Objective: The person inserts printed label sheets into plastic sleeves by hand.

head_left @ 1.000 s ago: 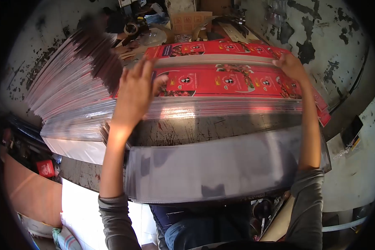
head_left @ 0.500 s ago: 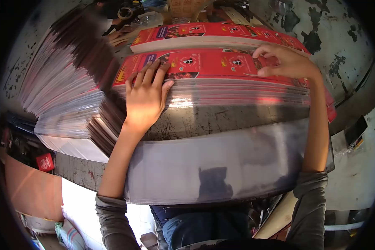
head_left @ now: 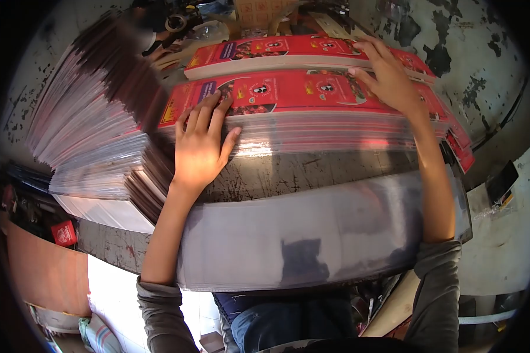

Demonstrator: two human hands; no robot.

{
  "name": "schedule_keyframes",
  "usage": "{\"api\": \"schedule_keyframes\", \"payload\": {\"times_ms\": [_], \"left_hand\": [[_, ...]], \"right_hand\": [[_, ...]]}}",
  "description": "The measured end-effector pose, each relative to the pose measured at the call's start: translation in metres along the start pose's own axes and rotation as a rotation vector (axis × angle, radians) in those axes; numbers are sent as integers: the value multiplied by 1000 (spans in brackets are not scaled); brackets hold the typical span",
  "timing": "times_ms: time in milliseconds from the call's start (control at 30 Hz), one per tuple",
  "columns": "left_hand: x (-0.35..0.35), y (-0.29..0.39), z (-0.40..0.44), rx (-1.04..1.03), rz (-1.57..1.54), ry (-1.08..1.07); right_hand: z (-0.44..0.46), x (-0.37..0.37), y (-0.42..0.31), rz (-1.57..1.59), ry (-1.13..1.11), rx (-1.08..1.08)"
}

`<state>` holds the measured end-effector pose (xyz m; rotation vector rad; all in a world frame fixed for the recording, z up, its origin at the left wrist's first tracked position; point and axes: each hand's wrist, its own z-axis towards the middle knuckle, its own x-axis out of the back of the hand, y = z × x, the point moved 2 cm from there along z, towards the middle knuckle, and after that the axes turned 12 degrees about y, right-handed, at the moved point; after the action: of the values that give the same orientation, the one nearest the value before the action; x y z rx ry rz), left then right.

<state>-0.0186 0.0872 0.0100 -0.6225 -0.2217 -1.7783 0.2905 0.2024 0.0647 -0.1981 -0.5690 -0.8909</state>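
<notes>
One fanned sheet pile (head_left: 88,117) stands left. One left hand (head_left: 200,150), fingers slightly spread, rests on the nearer of two red printed stacks (head_left: 291,91), centre; one clear plastic pile (head_left: 247,241) lies near. One right hand (head_left: 388,82), thumb parted from fingers, is over both stacks.

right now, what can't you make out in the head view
All in the head view:
Part of the print on the near red stack: hidden by the right hand.
Palm of the left hand: hidden by the back of that hand.
Fine lettering on the small red item at lower left: too small.
Tabletop beneath the clear sheets: covered by them.
</notes>
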Motion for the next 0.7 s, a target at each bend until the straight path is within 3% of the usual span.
{"api": "schedule_keyframes", "payload": {"times_ms": [133,233,433,700], "left_hand": [[0,0,0,-15,-19,7],[-1,-1,-1,-14,-16,4],[-1,-1,-1,-25,-12,17],[0,-2,-2,-17,-19,-20]], "right_hand": [[-19,-12,26,-146,13,-36],[-22,-16,37,-79,-136,-113],[-14,-12,40,4,2,-77],[-18,-13,33,-227,45,-77]]}}
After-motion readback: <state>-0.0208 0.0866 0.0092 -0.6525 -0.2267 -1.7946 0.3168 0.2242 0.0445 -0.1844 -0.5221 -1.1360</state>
